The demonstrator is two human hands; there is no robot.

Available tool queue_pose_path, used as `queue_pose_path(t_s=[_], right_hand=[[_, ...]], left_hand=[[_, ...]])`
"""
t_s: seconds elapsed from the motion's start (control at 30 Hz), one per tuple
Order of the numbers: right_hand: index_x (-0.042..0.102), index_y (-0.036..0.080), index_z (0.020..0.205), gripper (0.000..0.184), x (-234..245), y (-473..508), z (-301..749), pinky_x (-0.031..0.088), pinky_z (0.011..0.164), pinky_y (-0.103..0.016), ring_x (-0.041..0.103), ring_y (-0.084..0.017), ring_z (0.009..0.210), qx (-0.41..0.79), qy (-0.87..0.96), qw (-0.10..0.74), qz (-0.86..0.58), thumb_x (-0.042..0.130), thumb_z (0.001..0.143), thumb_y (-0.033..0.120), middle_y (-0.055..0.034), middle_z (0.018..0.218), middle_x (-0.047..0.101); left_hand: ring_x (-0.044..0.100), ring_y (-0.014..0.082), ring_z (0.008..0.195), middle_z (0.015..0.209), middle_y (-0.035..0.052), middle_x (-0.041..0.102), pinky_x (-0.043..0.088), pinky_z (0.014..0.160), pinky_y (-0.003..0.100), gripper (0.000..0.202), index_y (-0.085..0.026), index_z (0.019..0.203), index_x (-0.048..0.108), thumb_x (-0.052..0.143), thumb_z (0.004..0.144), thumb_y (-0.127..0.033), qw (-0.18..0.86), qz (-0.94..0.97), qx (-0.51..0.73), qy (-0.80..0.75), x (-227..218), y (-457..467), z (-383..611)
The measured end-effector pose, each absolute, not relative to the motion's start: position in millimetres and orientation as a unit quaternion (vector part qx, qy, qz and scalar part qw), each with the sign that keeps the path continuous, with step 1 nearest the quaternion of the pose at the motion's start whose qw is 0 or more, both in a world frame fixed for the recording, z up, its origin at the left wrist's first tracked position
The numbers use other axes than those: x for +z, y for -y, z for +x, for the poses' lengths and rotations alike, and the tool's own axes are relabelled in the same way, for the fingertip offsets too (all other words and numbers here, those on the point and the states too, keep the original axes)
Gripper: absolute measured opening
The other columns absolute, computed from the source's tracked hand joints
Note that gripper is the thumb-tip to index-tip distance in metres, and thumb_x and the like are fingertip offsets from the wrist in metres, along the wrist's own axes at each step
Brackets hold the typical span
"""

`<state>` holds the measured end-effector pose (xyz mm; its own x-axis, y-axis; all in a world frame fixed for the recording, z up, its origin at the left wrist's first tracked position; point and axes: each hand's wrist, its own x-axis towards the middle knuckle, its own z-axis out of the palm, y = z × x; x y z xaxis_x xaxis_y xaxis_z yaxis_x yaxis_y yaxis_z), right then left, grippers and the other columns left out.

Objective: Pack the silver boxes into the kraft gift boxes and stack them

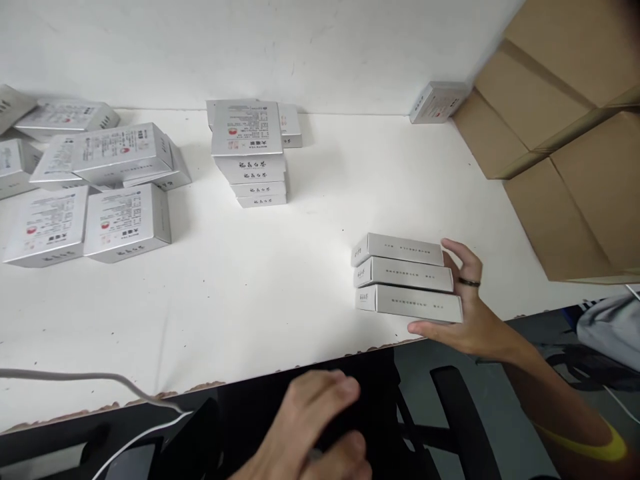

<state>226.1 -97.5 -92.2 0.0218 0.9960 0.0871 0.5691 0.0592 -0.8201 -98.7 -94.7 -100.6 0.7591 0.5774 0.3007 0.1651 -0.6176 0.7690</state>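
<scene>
My right hand [473, 300] grips the right ends of three slim white boxes, with a finger behind the far one and the thumb in front of the near one. The far box [405, 249], middle box [410, 275] and near box [415, 304] stand on their narrow sides, side by side, near the table's front edge. Below that edge hangs my left hand [320, 427], somewhat blurred. Its fingers are bent and apart from the thumb, with nothing visible held; its lower part is cut off by the frame.
A stack of silver-white boxes [250, 143] stands near the wall, with more boxes [123, 153] piled at left. One box [439, 103] leans beside large brown cartons [565, 133] at right. A white cable [100, 377] crosses the table's [280, 287] chipped front edge.
</scene>
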Motion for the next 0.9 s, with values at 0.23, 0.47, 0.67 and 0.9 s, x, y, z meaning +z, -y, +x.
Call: queue_pose_path(t_s=[0.23, 0.47, 0.67, 0.9], right_hand=[[0.004, 0.052, 0.156, 0.115, -97.7, 102.5, 230.2, 0.054, 0.113, -0.056, 0.039, -0.031, 0.151, 0.276, 0.645, 0.363, -0.613, 0.088, 0.077, 0.043, -0.0057, 0.163, 0.032], [0.004, 0.049, 0.155, 0.112, -103.9, 98.1, 225.0, 0.062, 0.101, -0.046, 0.048, -0.028, 0.139, 0.257, 0.649, 0.347, -0.626, 0.086, 0.078, 0.046, -0.0076, 0.150, 0.031], [-0.003, 0.049, 0.157, 0.121, -101.9, 102.5, 224.0, 0.064, 0.097, -0.039, 0.051, -0.026, 0.134, 0.277, 0.665, 0.330, -0.609, 0.088, 0.077, 0.045, -0.0080, 0.151, 0.028], [-0.010, 0.051, 0.158, 0.126, -93.5, 105.7, 216.2, 0.062, 0.103, -0.045, 0.050, -0.028, 0.139, 0.350, 0.683, 0.301, -0.567, 0.086, 0.078, 0.055, -0.0086, 0.160, 0.028]], left_hand=[[0.025, 0.0368, 0.159, 0.167, 0.0249, 0.015, 0.044, 0.122, 0.059, 0.085, -0.022, 0.154, 0.019, 0.077, 0.091, -0.018, 0.348, 0.826, 0.347, -0.276, -99.4, 43.3, -53.2], [0.016, 0.0444, 0.161, 0.168, 0.0332, 0.019, 0.037, 0.125, 0.065, 0.120, -0.015, 0.157, 0.004, 0.092, 0.077, -0.028, 0.322, 0.881, 0.246, -0.244, -87.7, 2.5, -7.9], [0.036, 0.0414, 0.155, 0.157, 0.0315, 0.040, 0.042, 0.122, 0.065, 0.083, -0.015, 0.151, 0.017, 0.073, 0.091, -0.014, 0.294, 0.898, 0.238, -0.224, -83.6, 7.7, -15.2], [0.037, 0.0410, 0.153, 0.160, 0.0280, 0.037, 0.048, 0.119, 0.062, 0.091, -0.017, 0.152, 0.022, 0.080, 0.082, -0.009, 0.328, 0.885, 0.238, -0.230, -85.9, 23.5, -39.4]])
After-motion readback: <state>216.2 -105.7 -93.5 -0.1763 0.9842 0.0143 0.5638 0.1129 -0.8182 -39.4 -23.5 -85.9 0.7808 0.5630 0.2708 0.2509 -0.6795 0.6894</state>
